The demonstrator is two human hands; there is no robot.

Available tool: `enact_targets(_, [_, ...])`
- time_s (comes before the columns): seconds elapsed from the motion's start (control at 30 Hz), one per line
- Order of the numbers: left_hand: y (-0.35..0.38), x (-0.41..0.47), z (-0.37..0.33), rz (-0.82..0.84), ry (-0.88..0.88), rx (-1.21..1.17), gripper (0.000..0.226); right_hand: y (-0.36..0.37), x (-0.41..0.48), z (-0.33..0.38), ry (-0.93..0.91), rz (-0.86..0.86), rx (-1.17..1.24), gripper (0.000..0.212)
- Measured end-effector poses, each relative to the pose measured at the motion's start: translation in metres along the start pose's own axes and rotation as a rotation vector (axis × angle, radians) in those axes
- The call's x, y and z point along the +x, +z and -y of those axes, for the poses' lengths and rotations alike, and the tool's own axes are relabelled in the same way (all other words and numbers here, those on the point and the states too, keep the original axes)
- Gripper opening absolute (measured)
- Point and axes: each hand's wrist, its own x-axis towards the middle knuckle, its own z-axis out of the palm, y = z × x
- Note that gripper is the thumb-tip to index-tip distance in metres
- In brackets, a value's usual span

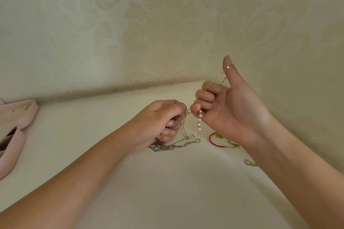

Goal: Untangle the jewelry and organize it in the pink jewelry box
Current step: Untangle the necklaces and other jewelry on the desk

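Tangle of chains held up off the surface, between the two hands, near the back corner. Left hand: grip clenched around the tangle, fingers curled under, knuckles up. Loose lengths of silver chain trail from this fist and lie on the surface just below it. Right hand: palm facing the person, thumb upright, fingers curled in. A thin gold chain loops over the thumb and runs down across the curled fingers into the tangle; grip closed on that chain. A short pearl strand hangs from the lowest curled finger, clear of the surface. Behind the right wrist, a red cord bracelet lies flat, partly hidden. A small gold piece lies beside the right forearm, too small to identify. Pink jewelry box stands open at the far left edge, well apart from the hands, cream lining showing, partly cut off. Patterned wallpaper behind.
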Motion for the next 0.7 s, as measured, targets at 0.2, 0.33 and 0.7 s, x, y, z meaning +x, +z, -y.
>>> enact_targets(0.2, [0.005,-0.005,-0.001,0.146,-0.048,0.046,0.035,0.000,0.004,-0.005,0.007,0.059,0.283,0.060])
enact_targets(0.33, [0.009,-0.008,-0.002,0.272,-0.127,0.059,0.037,0.000,0.007,-0.007,-0.142,0.045,0.077,0.059])
enact_targets(0.7, [0.001,-0.007,-0.005,0.083,0.035,-0.092,0.021,0.004,-0.015,0.015,-0.608,0.157,-0.602,0.051])
